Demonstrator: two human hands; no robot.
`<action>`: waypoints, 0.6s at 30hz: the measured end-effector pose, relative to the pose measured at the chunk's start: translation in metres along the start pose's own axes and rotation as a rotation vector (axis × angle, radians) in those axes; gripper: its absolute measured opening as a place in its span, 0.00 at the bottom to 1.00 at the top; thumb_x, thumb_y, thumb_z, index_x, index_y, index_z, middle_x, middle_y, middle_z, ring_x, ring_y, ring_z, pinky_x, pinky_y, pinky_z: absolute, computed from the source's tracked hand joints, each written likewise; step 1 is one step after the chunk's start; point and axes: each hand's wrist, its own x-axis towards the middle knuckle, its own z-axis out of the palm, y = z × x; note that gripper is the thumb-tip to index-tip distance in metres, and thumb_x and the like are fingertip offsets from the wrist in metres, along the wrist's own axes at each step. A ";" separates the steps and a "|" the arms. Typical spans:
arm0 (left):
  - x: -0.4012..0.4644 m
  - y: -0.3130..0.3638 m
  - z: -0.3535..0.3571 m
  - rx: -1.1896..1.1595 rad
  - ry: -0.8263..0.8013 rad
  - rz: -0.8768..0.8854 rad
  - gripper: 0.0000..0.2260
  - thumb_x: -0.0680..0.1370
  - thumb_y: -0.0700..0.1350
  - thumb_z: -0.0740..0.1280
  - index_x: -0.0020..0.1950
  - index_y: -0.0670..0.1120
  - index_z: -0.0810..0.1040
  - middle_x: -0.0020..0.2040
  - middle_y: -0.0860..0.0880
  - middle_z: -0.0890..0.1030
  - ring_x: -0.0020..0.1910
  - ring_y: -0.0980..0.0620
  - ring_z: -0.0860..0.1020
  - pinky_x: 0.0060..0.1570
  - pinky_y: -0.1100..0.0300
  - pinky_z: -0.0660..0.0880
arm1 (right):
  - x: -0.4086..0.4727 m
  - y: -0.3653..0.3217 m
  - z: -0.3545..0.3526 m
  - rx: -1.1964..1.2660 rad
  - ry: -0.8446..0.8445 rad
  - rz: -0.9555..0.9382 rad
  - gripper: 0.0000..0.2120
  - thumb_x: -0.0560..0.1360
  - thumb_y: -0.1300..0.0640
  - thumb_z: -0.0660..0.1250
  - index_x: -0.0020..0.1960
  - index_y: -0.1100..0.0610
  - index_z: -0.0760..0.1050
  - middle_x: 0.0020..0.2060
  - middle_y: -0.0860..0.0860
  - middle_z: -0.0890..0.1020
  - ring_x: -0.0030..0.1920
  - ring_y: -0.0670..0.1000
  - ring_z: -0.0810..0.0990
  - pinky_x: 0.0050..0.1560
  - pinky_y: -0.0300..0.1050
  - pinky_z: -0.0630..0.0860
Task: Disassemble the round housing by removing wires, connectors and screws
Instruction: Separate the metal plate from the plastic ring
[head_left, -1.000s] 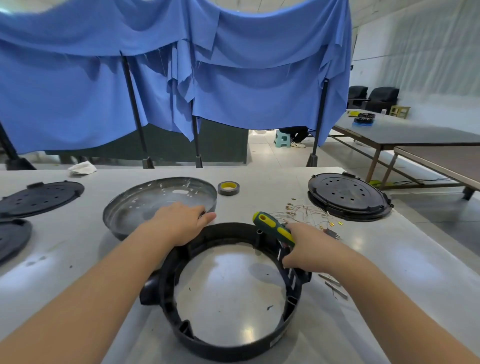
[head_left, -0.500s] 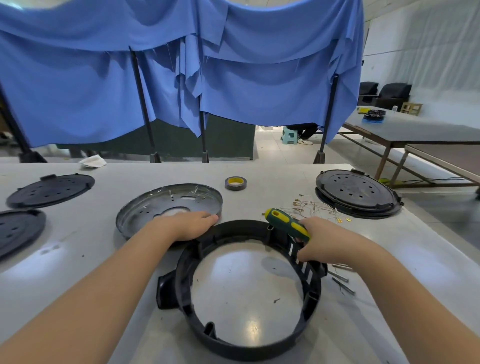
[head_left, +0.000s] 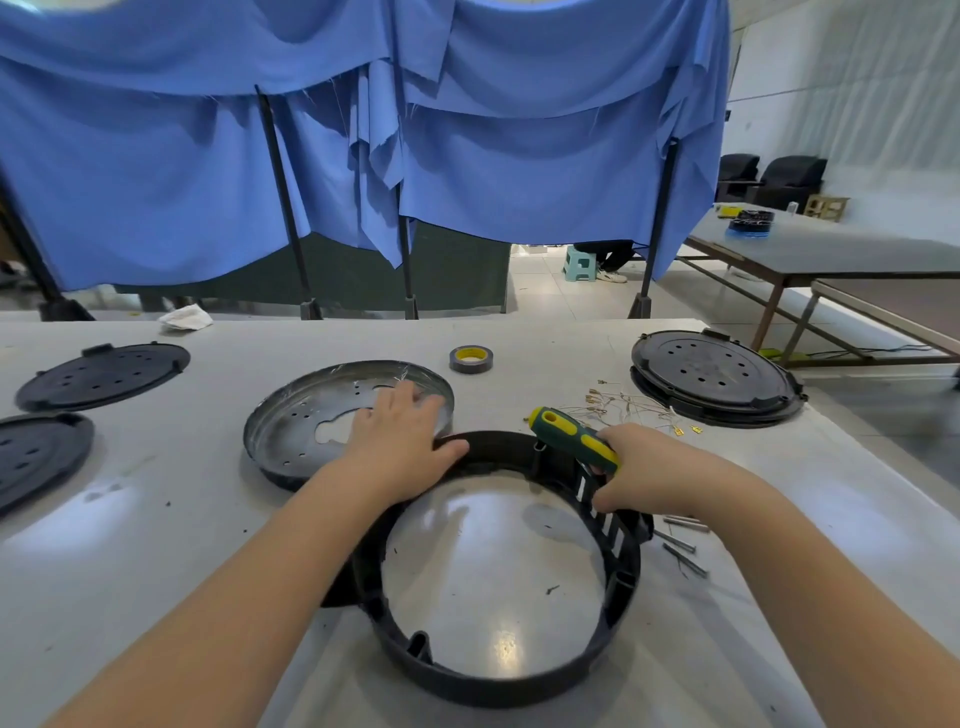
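Note:
A black round housing ring (head_left: 621, 582) lies flat on the grey table in front of me. My left hand (head_left: 400, 441) rests on its far left rim, thumb along the rim and straight fingers reaching over the edge of a shallow metal pan (head_left: 291, 415). My right hand (head_left: 639, 467) grips a green and yellow screwdriver (head_left: 571, 434) by its handle at the ring's right rim. The screwdriver's tip is hidden behind the hand. A tangle of thin wires with yellow connectors (head_left: 631, 408) lies just beyond the right hand.
Loose screws and pins (head_left: 680, 545) lie right of the ring. A roll of tape (head_left: 470, 358) sits behind the pan. Black perforated lids lie at right (head_left: 714, 374) and far left (head_left: 104, 374). Blue curtain hangs behind the table's far edge.
My left hand has slid further over the metal pan's edge. The view has tilted, so the ring and both hands sit slightly differently in frame. The right hand keeps its hold on the screwdriver.

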 end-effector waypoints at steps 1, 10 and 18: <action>-0.010 0.011 -0.004 -0.049 0.038 0.082 0.25 0.78 0.62 0.59 0.71 0.52 0.66 0.66 0.48 0.68 0.67 0.47 0.66 0.64 0.50 0.65 | 0.000 0.001 0.000 0.006 0.000 -0.001 0.09 0.69 0.58 0.71 0.43 0.52 0.70 0.36 0.50 0.76 0.33 0.48 0.75 0.31 0.40 0.70; -0.105 0.094 -0.015 -0.312 -0.189 0.420 0.23 0.71 0.71 0.60 0.50 0.54 0.76 0.45 0.57 0.77 0.42 0.58 0.73 0.40 0.59 0.70 | 0.003 0.004 0.003 0.100 0.054 0.014 0.13 0.71 0.46 0.70 0.43 0.53 0.71 0.35 0.51 0.77 0.33 0.50 0.76 0.33 0.42 0.70; -0.124 0.104 -0.006 -0.120 -0.145 0.514 0.14 0.78 0.59 0.60 0.48 0.48 0.70 0.50 0.49 0.78 0.51 0.46 0.76 0.44 0.54 0.68 | -0.015 0.008 0.015 0.152 0.196 -0.046 0.18 0.77 0.36 0.55 0.44 0.50 0.68 0.36 0.49 0.77 0.36 0.48 0.75 0.33 0.46 0.68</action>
